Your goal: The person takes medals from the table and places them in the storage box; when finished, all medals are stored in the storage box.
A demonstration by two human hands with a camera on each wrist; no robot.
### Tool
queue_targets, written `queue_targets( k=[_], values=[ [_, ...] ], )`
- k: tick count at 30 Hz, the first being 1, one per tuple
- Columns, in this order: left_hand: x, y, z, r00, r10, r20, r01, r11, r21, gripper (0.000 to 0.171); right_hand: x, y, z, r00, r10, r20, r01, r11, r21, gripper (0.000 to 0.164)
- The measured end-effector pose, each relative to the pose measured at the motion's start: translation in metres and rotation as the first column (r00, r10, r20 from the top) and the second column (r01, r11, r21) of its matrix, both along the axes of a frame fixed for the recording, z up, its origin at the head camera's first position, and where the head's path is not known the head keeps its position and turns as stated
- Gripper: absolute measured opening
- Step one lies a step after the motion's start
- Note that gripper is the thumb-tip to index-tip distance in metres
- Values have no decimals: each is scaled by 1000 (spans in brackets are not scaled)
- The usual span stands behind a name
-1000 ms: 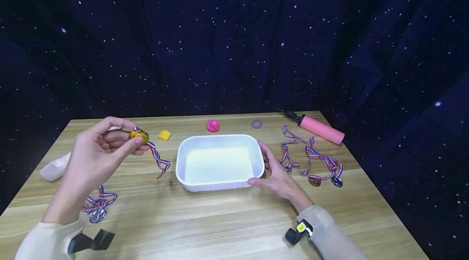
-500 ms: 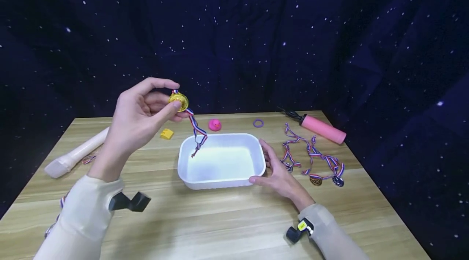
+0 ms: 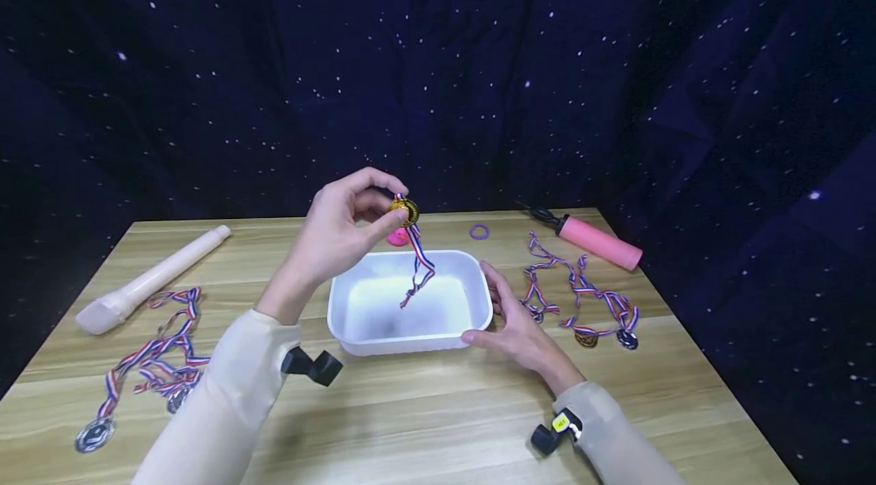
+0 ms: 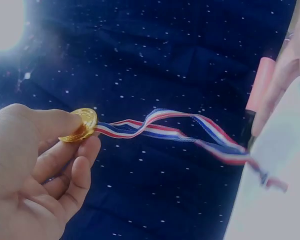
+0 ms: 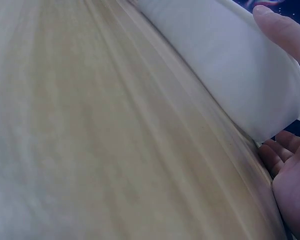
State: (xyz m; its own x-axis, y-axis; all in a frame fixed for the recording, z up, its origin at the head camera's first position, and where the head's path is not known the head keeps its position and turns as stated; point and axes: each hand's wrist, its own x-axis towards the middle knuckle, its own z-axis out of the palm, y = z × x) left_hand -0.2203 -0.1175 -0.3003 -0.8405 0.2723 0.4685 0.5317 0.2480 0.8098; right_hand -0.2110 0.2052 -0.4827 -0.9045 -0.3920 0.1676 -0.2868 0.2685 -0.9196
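Note:
Thumb and fingers of my left hand (image 3: 338, 234) pinch a gold medal (image 3: 408, 210) by its disc, above the back of the white plastic tub (image 3: 404, 346). From the medal a red, white and blue ribbon (image 3: 423, 263) hangs down, its knotted end over the tub's inside. In the left wrist view the gold disc (image 4: 85, 125) sits between thumb and fingers. My right hand (image 3: 516, 329) holds the tub's right end, thumb at the front rim and fingers along the side wall. The tub's inside shows nothing lying in it.
Silver medals (image 3: 94, 435) with tangled ribbons and a white microphone-shaped inflatable (image 3: 157, 280) lie at left. A pink duck (image 3: 398, 238), purple ring (image 3: 479, 231) and pink hand pump (image 3: 601, 242) are at the back. More ribboned medals (image 3: 586, 339) lie at right.
My left hand has carried the gold medal rightward from the left of the table, rising and then lowering, until its ribbon hangs over the tub. The right hand has stayed on the tub.

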Motion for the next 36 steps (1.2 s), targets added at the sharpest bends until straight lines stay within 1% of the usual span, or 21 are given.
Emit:
queue_targets(
  k=[3, 6, 10, 13, 16, 18, 21, 23, 24, 29, 31, 33, 36],
  values=[
    [0, 1, -9, 998, -27, 51, 28, 1000, -14, 28, 0, -1, 0, 1000, -5, -1, 5, 1000, 7, 124],
    [0, -2, -19, 996, -32, 87, 35, 999, -34, 26, 0, -1, 1, 1000, -3, -2, 3, 1000, 10, 125],
    [0, -11, -35, 993, -17, 118, 24, 998, -59, 24, -1, -1, 4, 1000, 6, -4, -6, 1000, 11, 125],
    [1, -19, -48, 988, 1, 154, 13, 996, -90, 23, 1, -1, 4, 1000, 11, -6, -11, 1000, 14, 125],
    [1, -27, -62, 979, 13, 203, 13, 992, -126, 25, 1, 0, 4, 1000, 9, -4, -9, 1000, 10, 125],
    [2, -31, -71, 969, 14, 246, 21, 990, -139, 26, 1, 1, 4, 1000, 9, -6, -9, 1000, 7, 124],
    [0, -35, -83, 958, 12, 286, 38, 985, -169, 26, 1, 1, 3, 1000, 9, -4, -9, 1000, -1, 124],
    [0, -36, -91, 956, 12, 293, 52, 976, -212, 23, 1, 1, 3, 1000, 12, -2, -12, 1000, 0, 123],
    [-1, -36, -94, 959, 13, 284, 59, 967, -246, 22, 1, 1, 2, 1000, 13, 0, -13, 1000, 0, 123],
    [-2, -33, -106, 970, -7, 244, 104, 917, -385, 16, 0, 0, 1, 1000, 9, 7, -9, 1000, 0, 124],
    [-2, -32, -108, 971, -18, 239, 119, 902, -414, 17, 0, 0, 2, 1000, 12, 5, -12, 1000, 1, 124],
    [-1, -29, -110, 971, -37, 235, 137, 893, -428, 20, 1, 0, 2, 1000, 15, 5, -15, 1000, -1, 124],
    [0, -25, -111, 976, -61, 210, 154, 872, -465, 23, 1, -1, 2, 1000, 18, 4, -18, 1000, -6, 124]
  ],
)
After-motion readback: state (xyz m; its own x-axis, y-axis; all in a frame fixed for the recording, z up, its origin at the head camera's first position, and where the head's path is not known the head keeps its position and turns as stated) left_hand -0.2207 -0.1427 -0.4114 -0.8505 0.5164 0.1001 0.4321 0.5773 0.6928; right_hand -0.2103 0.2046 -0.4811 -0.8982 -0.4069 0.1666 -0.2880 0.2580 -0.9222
